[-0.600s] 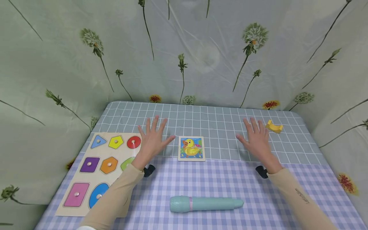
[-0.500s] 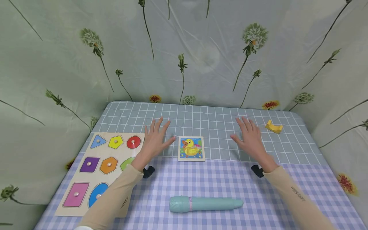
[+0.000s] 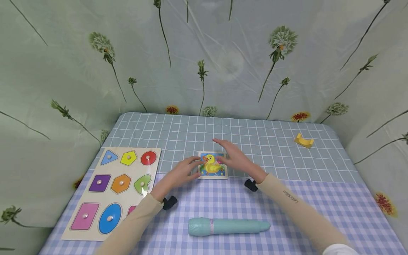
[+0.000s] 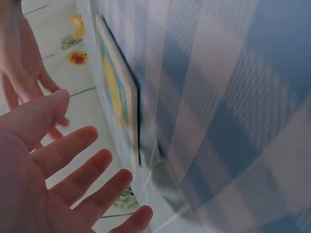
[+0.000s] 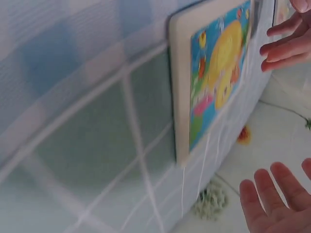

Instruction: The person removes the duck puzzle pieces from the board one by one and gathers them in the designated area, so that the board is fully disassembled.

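Note:
A small square duck puzzle [image 3: 213,170] with a pale wooden frame lies flat on the table, partly covered from view by both hands in the head view. My left hand [image 3: 182,173] hovers at its left edge, fingers spread and slightly bent. From the right, my right hand [image 3: 236,158] reaches over the puzzle's right side, thumb and fingers apart. The left wrist view shows the left hand [image 4: 73,170] apart from the puzzle [image 4: 116,92]. In the right wrist view a gap separates the right hand [image 5: 279,201] from the puzzle [image 5: 214,73]. Neither hand holds anything.
A wooden shape board [image 3: 127,212] with coloured knobbed pieces lies at the left, under the left forearm. A teal microphone-shaped object [image 3: 228,226] lies near the front. Towards the back right sits a yellow curved block [image 3: 304,141]. A flowered curtain [image 3: 223,63] surrounds the table.
Both hands have come inward from either side of the puzzle to hover at it. The right hand has moved left, the left hand right and nearer the front. The puzzle has not visibly moved.

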The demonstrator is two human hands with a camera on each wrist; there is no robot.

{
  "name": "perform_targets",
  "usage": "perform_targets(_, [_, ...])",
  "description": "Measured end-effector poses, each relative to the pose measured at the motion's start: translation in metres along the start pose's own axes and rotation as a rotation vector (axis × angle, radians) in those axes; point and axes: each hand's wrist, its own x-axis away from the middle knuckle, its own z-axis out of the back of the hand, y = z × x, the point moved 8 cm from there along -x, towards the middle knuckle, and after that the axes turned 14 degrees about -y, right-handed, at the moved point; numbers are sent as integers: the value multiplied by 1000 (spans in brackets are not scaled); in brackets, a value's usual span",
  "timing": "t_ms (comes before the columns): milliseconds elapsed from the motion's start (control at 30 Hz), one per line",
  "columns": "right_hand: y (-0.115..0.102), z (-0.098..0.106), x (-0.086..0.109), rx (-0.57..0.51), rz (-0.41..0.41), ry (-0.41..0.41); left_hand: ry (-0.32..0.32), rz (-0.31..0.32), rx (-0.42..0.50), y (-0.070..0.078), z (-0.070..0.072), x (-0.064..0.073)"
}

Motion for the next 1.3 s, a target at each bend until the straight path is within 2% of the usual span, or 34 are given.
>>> perform_targets(133, [-7,-18,-19,-26,34,-65,-32,-6,-28,2,-10,0])
perform_targets(267, [-7,-32,-32,-43,28,-118,-41,0,-60,2,-17,0])
perform_targets(533, [3,-45,-44,-74,-96,-171,-43,3,-74,1,-20,-2])
perform_targets(700, [0,-46,-46,20,-148,-165,-40,11,-98,3,-22,-4])
perform_targets(833, [-9,-44,-48,101,-146,-163,-51,33,-147,8,-22,-5])
perform_targets(900, [-11,-44,-49,109,-146,-160,-59,40,-183,11,-22,-6])
perform_targets(1000, [-8,-45,-52,87,-169,-164,-68,53,-234,15,-21,-7])
perform_targets(1133, [0,-45,-55,5,-191,-163,-64,72,-283,18,-22,-9])
perform_targets(1300, [6,-42,-57,-73,-165,-166,-55,61,-276,21,-21,-11])
